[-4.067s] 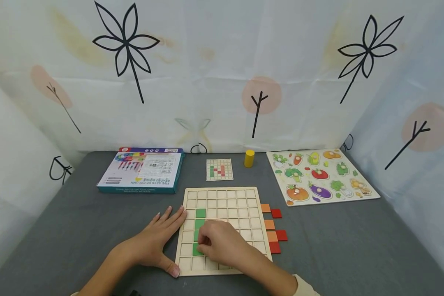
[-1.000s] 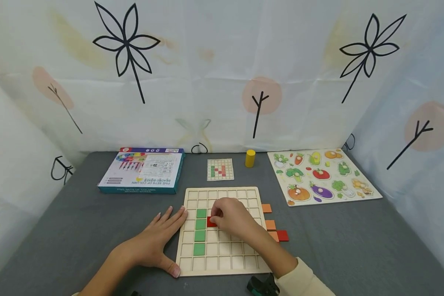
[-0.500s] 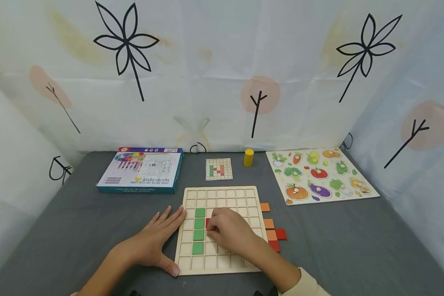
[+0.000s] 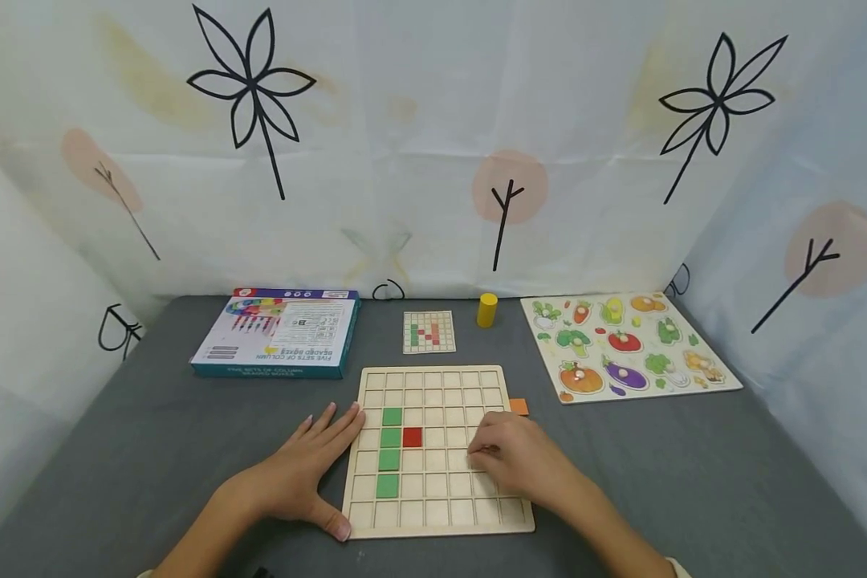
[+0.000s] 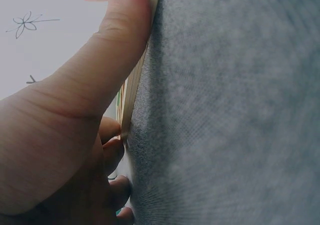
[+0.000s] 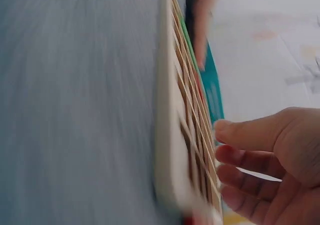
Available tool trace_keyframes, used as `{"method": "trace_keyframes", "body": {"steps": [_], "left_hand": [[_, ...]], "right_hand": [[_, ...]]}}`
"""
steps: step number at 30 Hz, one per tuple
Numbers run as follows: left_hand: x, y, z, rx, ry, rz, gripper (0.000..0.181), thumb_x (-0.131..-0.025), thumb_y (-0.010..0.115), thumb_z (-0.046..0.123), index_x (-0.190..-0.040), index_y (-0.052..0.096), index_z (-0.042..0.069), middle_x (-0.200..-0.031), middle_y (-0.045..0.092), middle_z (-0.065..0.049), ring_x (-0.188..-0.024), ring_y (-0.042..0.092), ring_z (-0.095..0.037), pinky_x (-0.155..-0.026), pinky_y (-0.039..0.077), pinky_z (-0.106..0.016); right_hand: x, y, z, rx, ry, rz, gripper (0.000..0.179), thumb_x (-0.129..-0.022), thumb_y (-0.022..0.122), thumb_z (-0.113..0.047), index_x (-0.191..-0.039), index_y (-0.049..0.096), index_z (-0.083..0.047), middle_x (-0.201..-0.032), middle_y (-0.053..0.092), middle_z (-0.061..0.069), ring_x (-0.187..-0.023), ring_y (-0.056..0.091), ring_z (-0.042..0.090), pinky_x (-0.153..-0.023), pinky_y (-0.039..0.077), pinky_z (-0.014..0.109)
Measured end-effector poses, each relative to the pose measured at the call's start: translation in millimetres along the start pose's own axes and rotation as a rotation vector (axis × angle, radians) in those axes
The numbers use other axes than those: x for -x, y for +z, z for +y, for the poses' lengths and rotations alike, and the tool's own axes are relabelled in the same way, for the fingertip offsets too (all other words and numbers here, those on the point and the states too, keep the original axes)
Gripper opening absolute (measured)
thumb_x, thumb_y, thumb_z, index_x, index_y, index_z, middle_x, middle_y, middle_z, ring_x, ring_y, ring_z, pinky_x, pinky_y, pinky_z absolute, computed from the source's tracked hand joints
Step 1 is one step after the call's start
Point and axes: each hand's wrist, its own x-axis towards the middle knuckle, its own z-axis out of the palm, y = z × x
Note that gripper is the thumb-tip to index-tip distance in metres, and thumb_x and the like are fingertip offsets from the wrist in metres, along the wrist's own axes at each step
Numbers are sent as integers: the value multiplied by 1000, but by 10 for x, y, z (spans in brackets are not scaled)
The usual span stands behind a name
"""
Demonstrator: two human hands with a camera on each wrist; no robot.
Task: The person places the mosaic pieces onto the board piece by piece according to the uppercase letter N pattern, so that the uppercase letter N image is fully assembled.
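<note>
A pale wooden grid board [image 4: 439,514] lies on the grey table. One column holds several green square tiles [image 4: 388,460]. A red tile [image 4: 413,437] fills the cell to the right of the second green one. My left hand [image 4: 296,474] rests spread along the board's left side, thumb at the near left corner and fingertips at the edge. Over the board's right part hovers my right hand [image 4: 523,457], fingers loosely bent; in the right wrist view nothing shows between thumb and fingers. An orange tile [image 4: 518,407] lies at the right edge; the hand hides the area below it.
Behind the board lies a small pattern card [image 4: 429,331], with a yellow cylinder [image 4: 487,310] to its right. A flat boxed set [image 4: 278,333] sits at the back left, a vegetable puzzle board [image 4: 628,345] at the back right. Printed cloth [image 4: 419,120] hangs behind.
The right hand finished with the green column, set the red tile in its cell, let it go and moved right across the board. The left hand has stayed in place.
</note>
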Motion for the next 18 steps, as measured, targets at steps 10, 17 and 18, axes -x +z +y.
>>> {"method": "trace_keyframes", "body": {"steps": [10,17,18], "left_hand": [[7,-35,32,-11,-30,-4,135,-62,84,67,-161,15,5,-167,11,-14,-149,2,-47,-112,5,-70],[2,-38,51,-16,-33,-6,135,-62,84,67,-161,16,5,-166,11,-14,-149,2,-47,-113,5,-69],[-1,-36,48,-16,-33,-7,135,-62,84,68,-161,16,5,-166,11,-14,-149,2,-47,-113,5,-69]], "right_hand": [[449,-546,451,4,212,-164,14,-83,83,-12,-86,70,-18,-77,52,-14,-67,47,1,-59,44,26],[470,-565,489,-35,252,-184,18,-83,82,-11,-83,65,-17,-75,51,-11,-66,47,2,-58,44,26],[472,-562,489,-38,257,-184,19,-83,82,-11,-83,64,-17,-75,50,-11,-65,47,3,-58,44,26]]}}
